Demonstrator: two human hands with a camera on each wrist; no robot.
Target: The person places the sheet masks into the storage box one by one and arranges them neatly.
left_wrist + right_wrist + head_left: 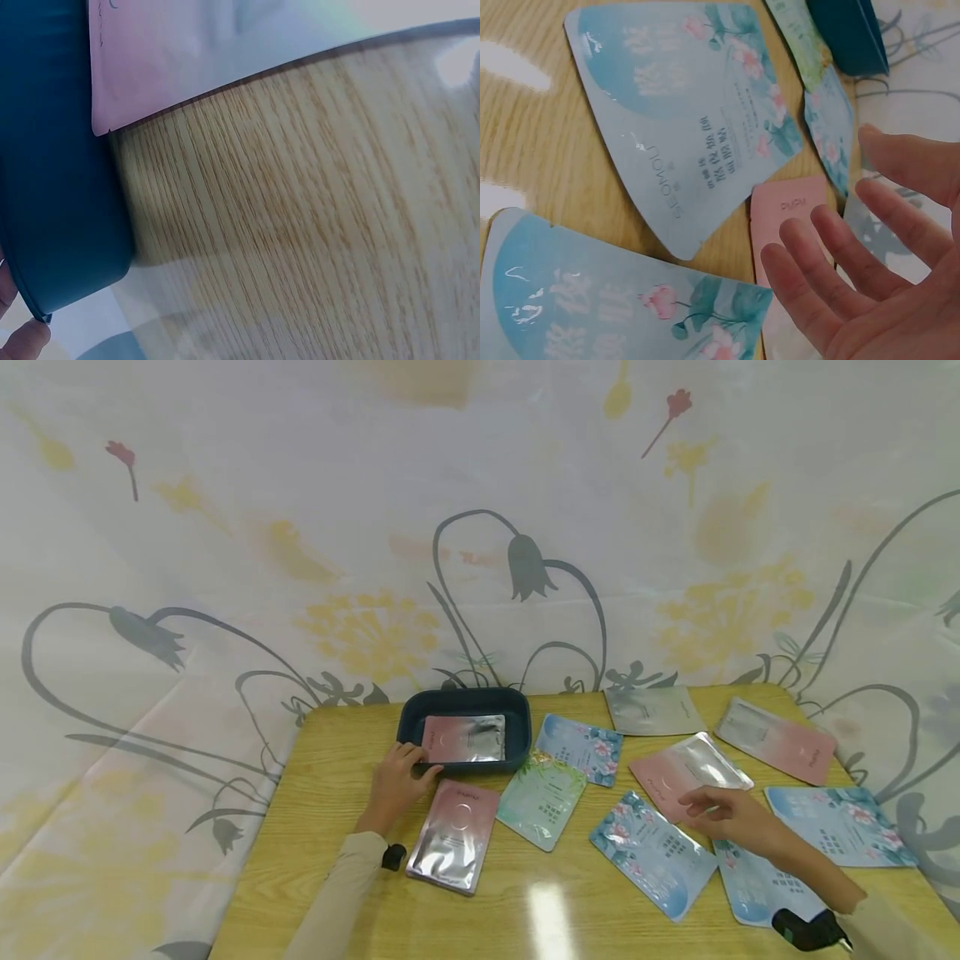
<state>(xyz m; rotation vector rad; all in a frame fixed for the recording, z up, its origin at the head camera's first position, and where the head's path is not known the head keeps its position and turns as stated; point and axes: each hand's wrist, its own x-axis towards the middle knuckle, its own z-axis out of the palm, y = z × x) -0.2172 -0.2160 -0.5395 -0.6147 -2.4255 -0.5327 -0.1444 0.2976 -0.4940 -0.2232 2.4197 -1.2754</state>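
Note:
At the left end of a dark teal tub [517, 763], my left hand [396, 783] grips the rim, with fingers over the edge and the thumb by the front corner. Inside the tub lies a pink-and-silver mask sachet [465, 737]. Above another pink-and-silver sachet [686, 768] on the right, my right hand [738, 820] hovers with relaxed, spread fingers and nothing in them. The right wrist view shows this hand's palm and fingers [825, 262] beside two blue floral sachets. Another pink-to-silver sachet [454, 835] lies just in front of the tub.
A green sachet [543, 797] overlaps a blue floral one [581, 747] right of the tub. More blue sachets [654, 853], a silver one [652, 710] and a pink-grey one [778, 739] lie on the wooden table [330, 752]. A flower-printed cloth [360, 510] hangs behind.

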